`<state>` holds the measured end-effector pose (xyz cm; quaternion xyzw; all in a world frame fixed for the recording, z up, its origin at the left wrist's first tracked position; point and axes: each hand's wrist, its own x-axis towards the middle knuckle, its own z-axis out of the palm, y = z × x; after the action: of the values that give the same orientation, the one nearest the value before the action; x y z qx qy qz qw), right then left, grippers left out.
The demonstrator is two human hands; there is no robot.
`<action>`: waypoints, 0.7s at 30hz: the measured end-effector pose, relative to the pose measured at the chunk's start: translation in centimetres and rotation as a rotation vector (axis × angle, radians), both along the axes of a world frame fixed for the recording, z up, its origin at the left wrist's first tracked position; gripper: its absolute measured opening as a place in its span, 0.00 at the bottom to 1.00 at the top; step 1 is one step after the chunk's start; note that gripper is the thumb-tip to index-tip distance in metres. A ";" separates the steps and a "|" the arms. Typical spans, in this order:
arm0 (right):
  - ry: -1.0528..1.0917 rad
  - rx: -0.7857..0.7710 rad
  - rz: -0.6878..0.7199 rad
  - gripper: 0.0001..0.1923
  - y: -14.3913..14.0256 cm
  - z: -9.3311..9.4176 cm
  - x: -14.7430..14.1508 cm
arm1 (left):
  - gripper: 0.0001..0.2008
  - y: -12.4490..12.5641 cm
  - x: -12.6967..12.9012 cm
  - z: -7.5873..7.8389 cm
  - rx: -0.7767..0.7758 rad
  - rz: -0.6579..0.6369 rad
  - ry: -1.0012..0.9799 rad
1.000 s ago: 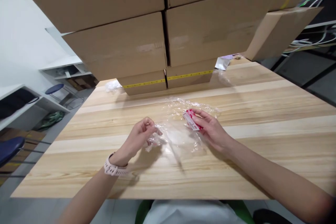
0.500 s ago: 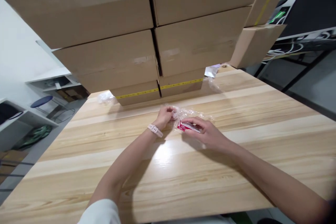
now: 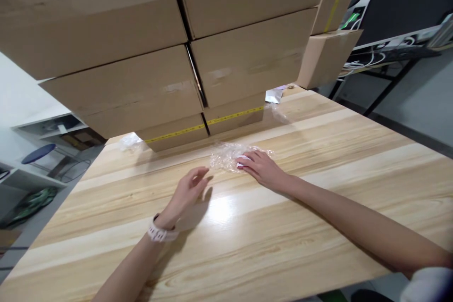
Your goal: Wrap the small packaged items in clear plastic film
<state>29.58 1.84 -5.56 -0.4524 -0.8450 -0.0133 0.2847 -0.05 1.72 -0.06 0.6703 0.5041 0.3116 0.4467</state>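
Note:
My right hand is stretched forward with its fingertips on a small red and white packet, which lies against a crumpled clear plastic wrap on the wooden table. Most of the packet is hidden under my fingers. My left hand, with a white watch on the wrist, hovers over the table left of the wrap, fingers loosely apart and empty.
A stack of large cardboard boxes with yellow tape stands at the table's far edge, just behind the wrap. More plastic scraps and a silver pouch lie beside the boxes. Shelves and a blue stool are at left.
My left hand let go of the plastic wrap and drew back toward me. My right hand pushed the red packet forward against the wrap near the boxes.

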 end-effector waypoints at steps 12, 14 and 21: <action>-0.211 -0.121 -0.798 0.25 9.0 -1.3 17.6 | 0.26 -4.4 -9.8 -0.4 -0.186 0.350 -0.097; -0.159 -0.170 -0.912 0.25 11.9 -0.6 17.6 | 0.26 -4.0 -9.8 -0.5 -0.206 0.364 -0.112; 0.132 -0.168 -1.044 0.26 21.9 0.8 14.7 | 0.20 -4.1 -9.4 -0.7 -0.216 0.411 -0.118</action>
<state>44.30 23.76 -4.75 -0.8338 -0.4860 -0.0572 0.2556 -9.41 -2.33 -0.73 0.4827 0.6333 0.3789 0.4716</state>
